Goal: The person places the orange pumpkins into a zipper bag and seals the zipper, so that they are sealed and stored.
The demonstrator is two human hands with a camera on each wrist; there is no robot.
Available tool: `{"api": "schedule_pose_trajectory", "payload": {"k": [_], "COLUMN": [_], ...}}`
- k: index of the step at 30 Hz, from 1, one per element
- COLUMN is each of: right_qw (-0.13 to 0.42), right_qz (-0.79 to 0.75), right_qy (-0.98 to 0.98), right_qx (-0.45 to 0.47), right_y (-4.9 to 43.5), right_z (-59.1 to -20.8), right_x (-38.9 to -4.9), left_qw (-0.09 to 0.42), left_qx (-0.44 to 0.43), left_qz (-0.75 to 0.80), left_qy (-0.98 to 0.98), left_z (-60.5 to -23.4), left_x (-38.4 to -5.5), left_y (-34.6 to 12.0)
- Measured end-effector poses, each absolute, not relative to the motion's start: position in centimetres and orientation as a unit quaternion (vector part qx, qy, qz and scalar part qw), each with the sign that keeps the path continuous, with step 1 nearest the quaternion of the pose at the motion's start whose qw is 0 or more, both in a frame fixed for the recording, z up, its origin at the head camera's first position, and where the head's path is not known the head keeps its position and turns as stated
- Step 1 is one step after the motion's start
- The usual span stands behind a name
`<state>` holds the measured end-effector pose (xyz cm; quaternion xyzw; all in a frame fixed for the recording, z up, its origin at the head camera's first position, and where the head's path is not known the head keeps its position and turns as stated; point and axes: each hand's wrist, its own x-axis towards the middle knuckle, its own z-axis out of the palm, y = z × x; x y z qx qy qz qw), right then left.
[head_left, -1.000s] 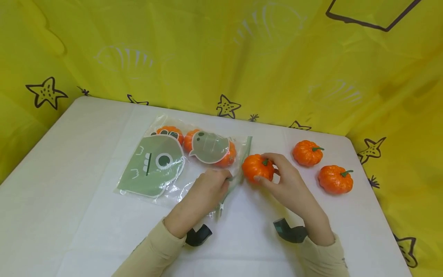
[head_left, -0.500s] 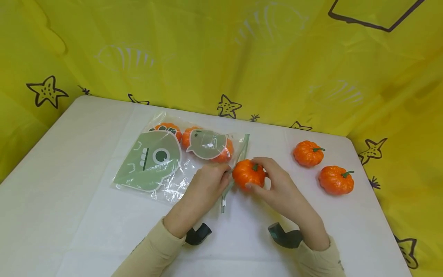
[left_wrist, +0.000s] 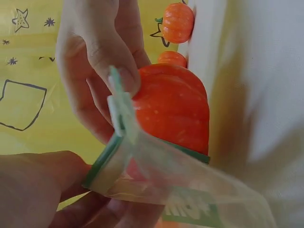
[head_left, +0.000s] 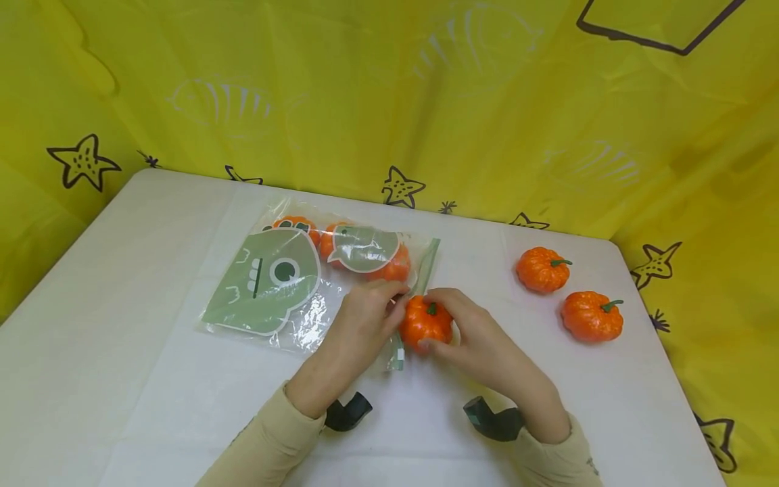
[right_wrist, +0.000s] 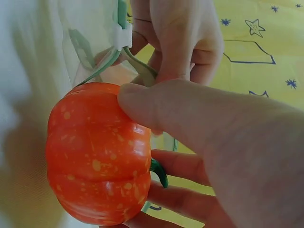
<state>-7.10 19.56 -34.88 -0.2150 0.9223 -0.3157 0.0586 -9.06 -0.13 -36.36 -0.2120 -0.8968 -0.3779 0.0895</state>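
Pumpkin (head_left: pixel 424 330) stem-up, wide axis level; right hand (head_left: pixel 475 333) clamped on it; left hand (head_left: pixel 365 314) pinching bag (head_left: pixel 262 284), mouth rightward.

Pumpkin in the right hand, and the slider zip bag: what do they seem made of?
The held pumpkin looks like glossy painted plastic or foam, given its highlights and yellow flecks. The slider zip bag seems thin, shiny plastic film: it wrinkles, glints and lets orange show through.

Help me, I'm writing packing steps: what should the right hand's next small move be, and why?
Probably ease the held pumpkin in through the parted mouth of the bag: the right hand grips it right at the opening, the left hand holds the bag's edge, and other pumpkins already lie inside.
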Motion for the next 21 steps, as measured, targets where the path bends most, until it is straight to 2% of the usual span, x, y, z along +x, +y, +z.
{"api": "schedule_pose_trajectory", "payload": {"k": [3, 7, 11, 21], "right_qw": [0.068, 0.074, 0.063, 0.029], "right_qz": [-0.317, -0.322, -0.326, -0.36], "right_qy": [0.923, 0.924, 0.926, 0.919], "right_qx": [-0.209, -0.191, -0.178, -0.158], "right_y": [19.4, 19.4, 19.4, 18.6], "right_z": [-35.0, -35.3, -35.6, -36.5], "right_x": [-7.2, -7.3, -7.4, -7.7], "left_qw": [0.065, 0.009, -0.026, 0.037], "left_qx": [-0.21, -0.207, -0.21, -0.229], "left_qz": [-0.371, -0.364, -0.352, -0.352], "left_qy": [-0.902, -0.908, -0.912, -0.907], "left_z": [-36.2, -36.0, -35.8, -35.4], "left_x": [-9.0, -8.7, -8.4, -8.3], "left_y": [-0.2, -0.2, -0.1, 0.0]}}
